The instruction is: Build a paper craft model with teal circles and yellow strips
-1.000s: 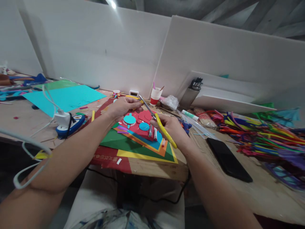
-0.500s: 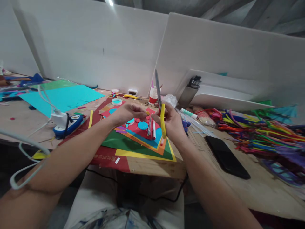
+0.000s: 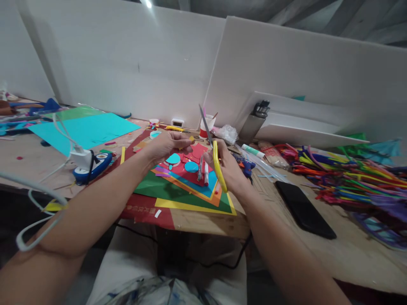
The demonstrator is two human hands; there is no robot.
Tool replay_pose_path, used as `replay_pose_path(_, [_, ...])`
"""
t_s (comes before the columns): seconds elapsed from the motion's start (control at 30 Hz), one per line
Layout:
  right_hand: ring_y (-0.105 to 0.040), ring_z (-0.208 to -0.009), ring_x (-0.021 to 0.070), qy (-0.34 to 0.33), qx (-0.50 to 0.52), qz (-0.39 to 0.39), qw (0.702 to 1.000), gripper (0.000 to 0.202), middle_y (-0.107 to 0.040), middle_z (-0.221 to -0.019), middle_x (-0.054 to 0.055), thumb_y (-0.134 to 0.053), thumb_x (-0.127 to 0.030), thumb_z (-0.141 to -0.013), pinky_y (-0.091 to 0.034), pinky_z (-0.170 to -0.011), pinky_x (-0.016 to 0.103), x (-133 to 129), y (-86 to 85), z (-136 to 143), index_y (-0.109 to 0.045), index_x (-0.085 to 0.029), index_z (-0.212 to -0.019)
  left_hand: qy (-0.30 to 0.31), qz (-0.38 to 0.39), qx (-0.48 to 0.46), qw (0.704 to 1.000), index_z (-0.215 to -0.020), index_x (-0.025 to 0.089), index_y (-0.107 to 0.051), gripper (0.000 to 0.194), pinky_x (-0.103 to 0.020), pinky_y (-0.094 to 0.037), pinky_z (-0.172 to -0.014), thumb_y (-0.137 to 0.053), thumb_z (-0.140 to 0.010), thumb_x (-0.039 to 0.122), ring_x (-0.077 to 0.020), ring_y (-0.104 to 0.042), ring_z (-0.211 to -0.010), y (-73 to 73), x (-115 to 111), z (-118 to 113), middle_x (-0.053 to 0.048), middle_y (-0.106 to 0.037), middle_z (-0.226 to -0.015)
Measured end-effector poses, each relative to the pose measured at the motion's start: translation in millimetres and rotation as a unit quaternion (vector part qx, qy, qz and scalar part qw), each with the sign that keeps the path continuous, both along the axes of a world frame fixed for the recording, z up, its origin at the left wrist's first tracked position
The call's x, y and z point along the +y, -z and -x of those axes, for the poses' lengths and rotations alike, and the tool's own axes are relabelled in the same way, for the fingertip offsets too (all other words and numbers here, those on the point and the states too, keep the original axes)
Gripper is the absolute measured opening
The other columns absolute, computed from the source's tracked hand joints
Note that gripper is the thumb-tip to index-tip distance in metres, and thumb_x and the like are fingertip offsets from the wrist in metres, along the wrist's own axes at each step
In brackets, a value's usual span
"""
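My right hand (image 3: 225, 163) is wrapped round the yellow handle of a pair of scissors (image 3: 218, 165), whose blades point up and away, leaning left. Between the thumb and fingers of my left hand (image 3: 170, 147) is a small yellow piece of paper (image 3: 191, 139), apart from the blades. Under both hands lies a stack of coloured paper, with a red sheet (image 3: 182, 170) on top and a green sheet (image 3: 149, 186) lower down. Blue paper circles (image 3: 191, 167) rest on the red sheet. A pen (image 3: 206, 174) lies close to my right hand.
A black phone (image 3: 303, 209) and a heap of pipe cleaners (image 3: 346, 178) are on the right. At the left stand a blue-and-white power strip (image 3: 92, 167) with a white charger and a large cyan sheet (image 3: 95, 129). A paper cup (image 3: 207, 123) stands behind the hands.
The scissors have dropped lower and tilted further left, with the blades away from the paper piece. My left hand has drawn slightly left and up with the yellow paper.
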State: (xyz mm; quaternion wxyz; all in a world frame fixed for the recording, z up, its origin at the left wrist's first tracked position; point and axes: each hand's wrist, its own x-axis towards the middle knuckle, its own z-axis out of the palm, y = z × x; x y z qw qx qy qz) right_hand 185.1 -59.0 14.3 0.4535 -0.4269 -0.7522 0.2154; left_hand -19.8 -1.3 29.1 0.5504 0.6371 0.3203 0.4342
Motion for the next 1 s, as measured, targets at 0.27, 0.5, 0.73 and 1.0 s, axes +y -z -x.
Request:
replay_pose_path(0.27, [-0.053,-0.082,0.0186,-0.049,-0.097,0.030,0.994,0.036,-0.061,-0.089,0.003,-0.050,-0.055,-0.089,-0.041,-0.073,0.030,8.8,3.1,-8.3,-0.060,-0.020,-0.095,-0.019,0.099,-0.034,0.994,-0.075,0.012,-0.072,0.012,-0.024,-0.050,-0.065,-0.077,-0.071,0.022,-0.0110,-0.062,-0.064,-0.4,10.8,9.3,-0.007,-0.069,-0.069])
replay_pose_path(0.5, [-0.043,-0.063,0.0130,-0.042,-0.119,0.057,0.990,0.041,-0.052,-0.071,0.000,-0.052,-0.060,-0.086,-0.032,-0.056,0.026,4.8,0.6,-7.1,-0.057,-0.019,-0.080,-0.040,0.113,-0.021,0.993,-0.076,0.012,-0.072,0.008,-0.025,-0.052,-0.066,-0.076,-0.070,0.016,-0.0111,-0.063,-0.065,-2.8,8.3,7.3,-0.007,-0.069,-0.071])
replay_pose_path(0.73, [-0.043,-0.055,0.0119,-0.050,-0.091,0.083,0.991,0.040,-0.048,-0.061,-0.003,-0.055,-0.060,-0.084,-0.032,-0.052,0.026,3.3,0.1,-6.7,-0.058,-0.020,-0.078,-0.035,0.114,-0.016,0.993,-0.079,0.013,-0.075,0.009,-0.025,-0.052,-0.064,-0.075,-0.071,0.018,-0.0118,-0.063,-0.066,0.4,11.9,8.9,-0.008,-0.070,-0.072])
replay_pose_path(1.0, [-0.052,-0.061,0.0147,-0.006,0.022,0.069,0.997,0.040,-0.054,-0.067,-0.002,-0.060,-0.058,-0.081,-0.041,-0.057,0.028,5.2,4.7,-1.1,-0.059,-0.022,-0.097,-0.005,0.048,0.048,0.998,-0.075,0.013,-0.073,0.017,-0.027,-0.050,-0.065,-0.079,-0.069,0.027,-0.0126,-0.062,-0.065,0.3,4.6,6.7,-0.007,-0.071,-0.072])
